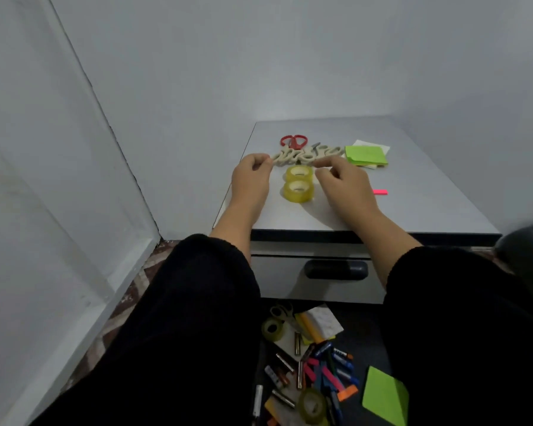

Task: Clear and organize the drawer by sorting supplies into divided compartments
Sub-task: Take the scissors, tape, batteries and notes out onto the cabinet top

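On the grey cabinet top [413, 204] a row of beige-handled scissors [308, 153] lies behind two yellow tape rolls [299, 182] that stand side by side. My left hand [253, 179] pinches the left end of the scissor row. My right hand [345, 186] has curled fingers, and its fingertips pinch the row's front edge near the middle. Red-handled scissors [293, 140] lie just behind the beige ones. A green sticky-note pad [366, 155] sits to the right, on white paper. The drawer [277, 278] below, with a dark handle [336, 269], is closed.
A pink flag strip [380, 192] lies right of my right hand. On the dark floor between my knees lies a pile of markers [336, 364], batteries [285, 362], tape rolls [313, 405], scissors and a green pad [385, 396]. Walls close in at the left and behind.
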Demonstrator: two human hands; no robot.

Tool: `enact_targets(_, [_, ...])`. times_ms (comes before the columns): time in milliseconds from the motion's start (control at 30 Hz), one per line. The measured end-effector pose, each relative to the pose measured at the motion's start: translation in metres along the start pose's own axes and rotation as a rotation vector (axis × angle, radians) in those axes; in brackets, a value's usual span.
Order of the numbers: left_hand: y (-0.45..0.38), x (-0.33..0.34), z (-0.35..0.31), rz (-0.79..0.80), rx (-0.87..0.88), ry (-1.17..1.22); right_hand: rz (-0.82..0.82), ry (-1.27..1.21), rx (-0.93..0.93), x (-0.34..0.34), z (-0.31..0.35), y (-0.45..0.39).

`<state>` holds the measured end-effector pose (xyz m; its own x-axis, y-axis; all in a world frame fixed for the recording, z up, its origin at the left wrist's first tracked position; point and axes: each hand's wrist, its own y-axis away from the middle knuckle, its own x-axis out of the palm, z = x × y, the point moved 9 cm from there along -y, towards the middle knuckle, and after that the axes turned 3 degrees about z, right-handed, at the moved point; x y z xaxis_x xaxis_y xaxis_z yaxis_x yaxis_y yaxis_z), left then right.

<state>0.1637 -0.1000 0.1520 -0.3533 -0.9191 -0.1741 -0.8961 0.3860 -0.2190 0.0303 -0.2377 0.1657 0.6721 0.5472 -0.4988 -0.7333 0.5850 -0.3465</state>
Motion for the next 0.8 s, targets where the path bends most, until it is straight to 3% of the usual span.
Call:
enact_targets(200, [0.049,-0.003,-0.010,0.001,0.040,0.063,-0.140,-0.146,-0.173,-0.019,0.011,0.055])
enact_targets(333, [0.106,-0.011,-0.023,-0.071,0.233,0.149,-0.203,-0.037,-0.320,-0.027,-0.005,0.122])
enact_targets(400, [0.142,-0.006,-0.010,-0.068,0.289,0.099,-0.140,-0.013,-0.219,-0.021,-0.036,0.149])
enact_targets(467, [0.173,0.007,0.025,-0.010,0.231,0.029,-0.037,0.033,0.004,-0.011,-0.082,0.172])
enact_targets(567, [0.199,0.028,0.096,0.156,0.034,-0.207,0.112,0.138,0.303,0.006,-0.153,0.211])
enact_targets(667, [0.227,0.053,0.169,0.496,-0.192,-0.524,0.373,0.361,0.555,0.026,-0.212,0.257])
enact_targets(800, [0.279,0.070,0.222,0.945,-0.314,-0.908,0.766,0.631,0.687,0.050,-0.252,0.313])
